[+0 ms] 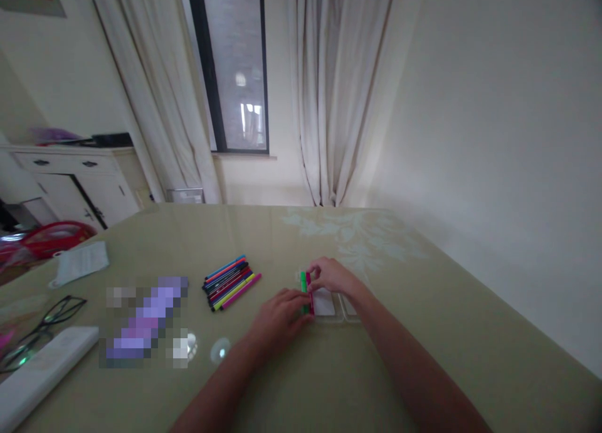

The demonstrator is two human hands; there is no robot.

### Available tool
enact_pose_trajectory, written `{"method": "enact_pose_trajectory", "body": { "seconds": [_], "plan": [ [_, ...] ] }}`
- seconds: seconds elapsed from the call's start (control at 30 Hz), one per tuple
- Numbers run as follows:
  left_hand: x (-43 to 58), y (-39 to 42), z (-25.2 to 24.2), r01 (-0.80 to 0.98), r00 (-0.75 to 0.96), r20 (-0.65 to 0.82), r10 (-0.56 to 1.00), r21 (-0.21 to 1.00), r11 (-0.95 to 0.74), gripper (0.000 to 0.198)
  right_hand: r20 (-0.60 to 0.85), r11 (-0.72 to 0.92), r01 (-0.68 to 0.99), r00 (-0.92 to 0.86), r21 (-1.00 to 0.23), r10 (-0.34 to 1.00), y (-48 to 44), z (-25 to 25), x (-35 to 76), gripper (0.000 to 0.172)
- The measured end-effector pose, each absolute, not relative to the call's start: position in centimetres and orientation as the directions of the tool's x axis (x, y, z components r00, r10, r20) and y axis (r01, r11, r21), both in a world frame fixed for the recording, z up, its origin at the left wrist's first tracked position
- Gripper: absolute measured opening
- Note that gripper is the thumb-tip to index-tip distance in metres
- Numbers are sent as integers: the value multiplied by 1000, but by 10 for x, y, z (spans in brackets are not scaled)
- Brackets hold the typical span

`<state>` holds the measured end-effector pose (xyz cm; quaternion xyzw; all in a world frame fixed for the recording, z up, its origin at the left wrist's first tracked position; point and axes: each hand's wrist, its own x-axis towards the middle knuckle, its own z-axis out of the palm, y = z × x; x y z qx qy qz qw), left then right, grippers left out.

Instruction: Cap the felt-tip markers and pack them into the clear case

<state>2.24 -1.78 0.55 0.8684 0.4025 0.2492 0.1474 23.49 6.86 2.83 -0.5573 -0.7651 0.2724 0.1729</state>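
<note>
A clear plastic case (pixel 329 320) lies open on the table, with a white insert (pixel 324 303) in its left half. At that half's left side, a green felt-tip pen (pixel 303 282) and a dark pink felt-tip pen (pixel 311 304) lie side by side. My right hand (pixel 332 275) pinches the far end of the dark pink pen. From the left, my left hand (pixel 285 315) closes its fingers and thumb around the near end of that pen, covering part of the green one. My right forearm hides part of the case's right half.
Several coloured felt-tip pens (pixel 230 283) lie in a row left of my hands. Farther left are a blurred purple object (pixel 148 317), glasses (pixel 63 310), a face mask (pixel 82 262) and a long white box (pixel 51 373). A wall borders the table's right side.
</note>
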Motion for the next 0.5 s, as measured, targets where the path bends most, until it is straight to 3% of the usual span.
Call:
{"method": "enact_pose_trajectory", "body": {
  "seconds": [0.1,0.17,0.27,0.37,0.43,0.5],
  "plan": [
    [-9,-4,12,799,189,361,913,484,-356,24,-44,235,760,-327,-606,944,68,31,236,33],
    [-33,3,15,910,3,362,932,386,-153,22,-32,243,773,-322,-586,946,69,33,236,36],
    [-58,7,15,968,-50,266,963,250,-19,21,32,250,781,-284,-573,958,71,40,235,32],
    [-61,8,10,977,-10,232,973,208,-39,18,121,287,739,-271,-610,955,70,49,233,20],
    [-53,9,8,964,29,250,968,250,-93,18,164,324,681,-291,-656,943,68,55,231,16],
    [-37,9,8,907,25,260,965,399,-131,19,160,340,603,-332,-721,930,65,59,225,18]
  ]
}}
